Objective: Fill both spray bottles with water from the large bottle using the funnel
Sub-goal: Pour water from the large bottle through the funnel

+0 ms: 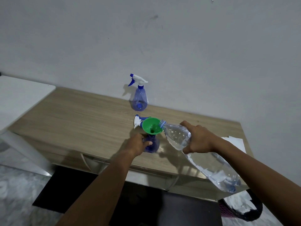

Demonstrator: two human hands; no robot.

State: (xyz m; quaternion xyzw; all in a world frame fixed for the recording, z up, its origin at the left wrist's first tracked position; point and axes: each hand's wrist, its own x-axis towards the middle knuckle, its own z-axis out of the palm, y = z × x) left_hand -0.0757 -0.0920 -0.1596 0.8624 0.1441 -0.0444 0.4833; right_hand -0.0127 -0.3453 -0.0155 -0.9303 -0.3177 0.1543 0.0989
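1. Spray bottle, the near one (154, 146), stands on the wooden table (73, 118) close to the front edge with its top off. Its sprayer head (138, 121) lies on the table just behind it.
2. Green funnel (150, 125) sits upright in that bottle's neck.
3. Left hand (138, 145): fingers and thumb curled round the near bottle's body, steadying it.
4. Right hand (198, 138): fingers wrapped round the upper part of the large bottle (216, 173). It is tilted steeply, its open mouth at the funnel's right rim. Water lies pooled along its lower side.
5. Fill level in the near bottle cannot be read behind the hand; it is possibly low.
6. Second spray bottle (139, 100) stands well apart by the wall, upright, sprayer screwed on.
7. Judgement: the first fill is under way and not yet finished. Left to do: top up the near bottle, refit its sprayer head, open the second bottle, move the funnel across, fill it and close it.
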